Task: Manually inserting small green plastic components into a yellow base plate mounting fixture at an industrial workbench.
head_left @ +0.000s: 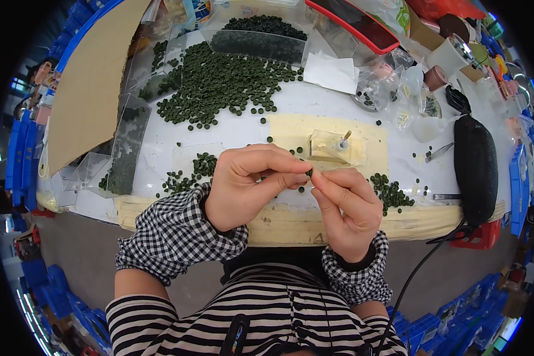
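Observation:
My left hand (246,184) pinches a small dark green disc (309,172) between thumb and forefinger, above the table's near edge. From the other side my right hand (351,207) meets it, fingers curled and a fingertip against the disc; anything else in that hand is hidden. Just beyond my fingers, a small block-shaped fixture (329,148) with an upright pin sits on a yellowish sheet (285,127). A small pile of similar green discs (391,193) lies right of my right hand, and another loose group (187,178) lies by my left wrist.
Farther back spreads a large heap of green discs (219,83), below a clear bin (258,47) of more. Cardboard (95,77) leans over clear trays (127,148) at left. A red-edged phone (356,24), tweezers (440,151), plastic bags and a black pouch (476,169) occupy the right.

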Demonstrator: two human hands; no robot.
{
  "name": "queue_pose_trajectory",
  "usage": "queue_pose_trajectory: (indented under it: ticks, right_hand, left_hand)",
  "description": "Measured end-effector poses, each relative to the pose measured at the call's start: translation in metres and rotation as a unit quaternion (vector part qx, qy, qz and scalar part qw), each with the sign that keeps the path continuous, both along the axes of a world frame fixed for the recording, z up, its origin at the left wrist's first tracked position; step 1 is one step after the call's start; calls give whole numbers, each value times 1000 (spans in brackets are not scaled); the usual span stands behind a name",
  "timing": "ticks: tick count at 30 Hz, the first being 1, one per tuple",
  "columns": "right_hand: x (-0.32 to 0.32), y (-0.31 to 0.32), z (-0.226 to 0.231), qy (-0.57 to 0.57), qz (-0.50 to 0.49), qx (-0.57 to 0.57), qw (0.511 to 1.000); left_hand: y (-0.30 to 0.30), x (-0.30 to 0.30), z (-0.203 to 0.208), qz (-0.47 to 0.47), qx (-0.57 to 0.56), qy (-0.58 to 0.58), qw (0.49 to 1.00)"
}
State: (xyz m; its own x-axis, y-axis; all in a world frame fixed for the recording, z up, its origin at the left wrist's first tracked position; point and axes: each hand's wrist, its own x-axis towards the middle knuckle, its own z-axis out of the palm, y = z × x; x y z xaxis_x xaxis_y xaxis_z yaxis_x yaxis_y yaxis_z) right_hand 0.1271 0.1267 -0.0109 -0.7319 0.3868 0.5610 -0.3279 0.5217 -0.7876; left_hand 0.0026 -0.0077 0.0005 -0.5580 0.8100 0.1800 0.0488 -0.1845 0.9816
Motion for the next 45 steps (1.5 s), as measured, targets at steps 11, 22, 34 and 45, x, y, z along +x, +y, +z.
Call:
queue_pose_trajectory:
  ticks: [11,22,34,45]
  right_hand:
    - [0,-1,3,-12,-15,14,1000]
    - [-1,-2,2,17,-28,16,999]
    - [-2,-1,3,30,-31,33,999]
    - [-1,-1,3,30,-26,30,999]
  left_hand:
    - [1,0,1,0,-3,-11,1000]
    - [2,3,5,7,3,-67,998]
    - [0,2,4,8,9,-28,1000]
    - [1,3,6,14,4,4,1000]
